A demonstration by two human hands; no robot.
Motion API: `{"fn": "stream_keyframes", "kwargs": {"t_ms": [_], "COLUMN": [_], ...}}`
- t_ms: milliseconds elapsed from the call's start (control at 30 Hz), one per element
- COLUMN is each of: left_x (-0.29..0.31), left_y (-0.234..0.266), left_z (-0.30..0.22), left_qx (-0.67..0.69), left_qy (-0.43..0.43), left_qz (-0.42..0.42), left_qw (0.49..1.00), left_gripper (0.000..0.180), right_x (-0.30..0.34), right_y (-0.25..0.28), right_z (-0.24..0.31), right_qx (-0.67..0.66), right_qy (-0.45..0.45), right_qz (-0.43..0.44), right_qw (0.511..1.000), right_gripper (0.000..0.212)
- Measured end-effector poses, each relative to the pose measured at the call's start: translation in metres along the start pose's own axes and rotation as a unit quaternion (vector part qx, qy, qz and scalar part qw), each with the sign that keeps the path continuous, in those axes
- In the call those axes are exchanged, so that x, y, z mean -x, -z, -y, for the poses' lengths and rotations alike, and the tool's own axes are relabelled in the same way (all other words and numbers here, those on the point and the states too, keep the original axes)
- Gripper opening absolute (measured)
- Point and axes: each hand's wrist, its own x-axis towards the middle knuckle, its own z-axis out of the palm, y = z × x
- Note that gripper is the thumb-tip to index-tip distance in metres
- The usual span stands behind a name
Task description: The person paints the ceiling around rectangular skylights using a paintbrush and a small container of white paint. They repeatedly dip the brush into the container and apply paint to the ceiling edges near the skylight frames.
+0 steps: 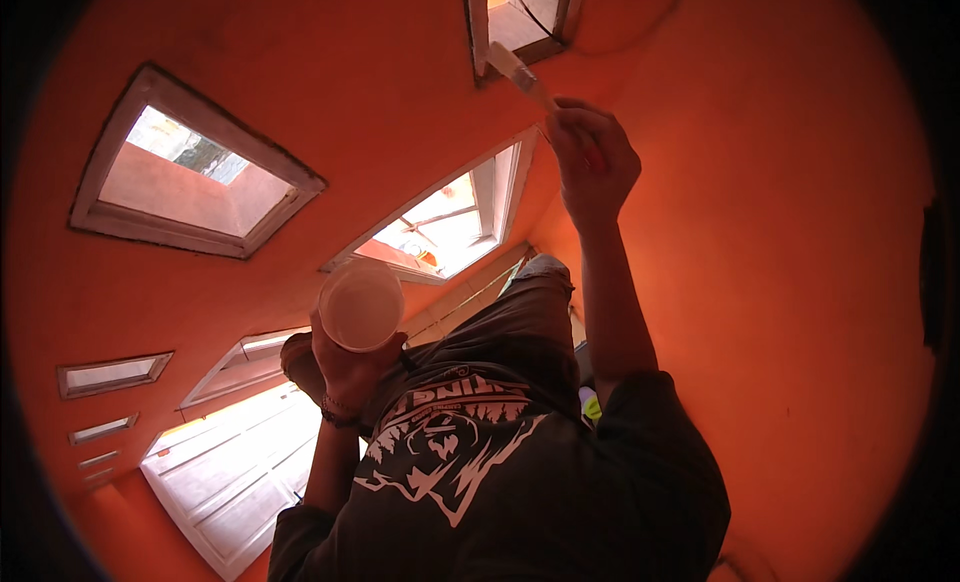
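Note:
Raised up high, my right hand point(598, 162) is closed round the handle of a paintbrush point(522, 77) with pale, whitish bristles. The bristle tip points up and left, at the lower edge of a small framed opening point(478, 42) in the orange wall; whether it touches the frame I cannot tell. Lower and to the left, my left hand point(350, 372) grips a round, whitish tub point(362, 307) in front of my body. Its inside looks pale, and how full it is does not show clearly. A bracelet circles my left wrist.
Orange walls point(780, 232) surround me. A recessed window point(90, 212) with a worn white frame is at left, another bright window point(445, 222) near the middle. Smaller framed openings point(115, 375) run down the far left, above a white panelled door point(240, 502). A dark cable point(535, 20) hangs at the top opening.

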Motion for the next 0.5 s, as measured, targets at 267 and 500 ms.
{"fn": "stream_keyframes", "kwargs": {"t_ms": [267,500], "left_x": [-0.001,-0.001], "left_y": [0.000,0.001], "left_z": [-0.002,0.000], "left_qx": [-0.025,-0.002], "left_qy": [-0.004,0.024], "left_qz": [-0.011,-0.010], "left_qw": [1.000,1.000], "left_gripper": [0.087,0.086], "right_x": [-0.007,-0.020], "right_y": [-0.001,-0.001], "right_z": [0.009,0.012], "right_qx": [-0.053,-0.048], "right_qy": [-0.102,-0.199], "right_qz": [-0.056,-0.063], "right_qw": [0.992,0.977], "right_gripper": [0.011,0.015]}}
